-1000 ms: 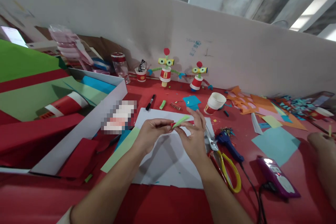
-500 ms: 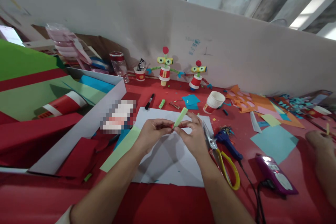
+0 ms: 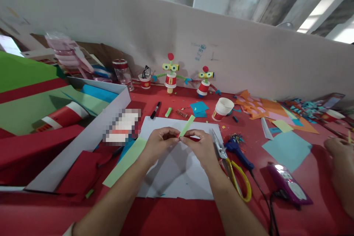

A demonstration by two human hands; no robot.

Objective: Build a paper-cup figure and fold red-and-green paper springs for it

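Above a white sheet (image 3: 179, 177), my left hand (image 3: 160, 143) and my right hand (image 3: 201, 146) meet fingertip to fingertip. Both are closed in a pinch where a light green paper strip (image 3: 187, 126) crosses a red paper strip (image 3: 195, 138). The green strip sticks up and away from me; most of the red one is hidden by my fingers. Beside my right hand lie scissors (image 3: 237, 179) with yellow handles and a blue glue gun (image 3: 240, 153). A longer green paper piece (image 3: 127, 162) rests under my left forearm.
Two paper-cup robot figures, one (image 3: 170, 80) left of the other (image 3: 204, 87), stand by the wall. White cups (image 3: 224, 107), a black marker (image 3: 155, 110) and folded paper springs (image 3: 168, 112) lie ahead. A box (image 3: 80, 147) is left; a purple device (image 3: 289, 184) and another person's hand (image 3: 339, 155) are right.
The camera view has shifted slightly. The fingers of my right hand have curled in closer around the strips, and both hands still pinch them at the crossing.
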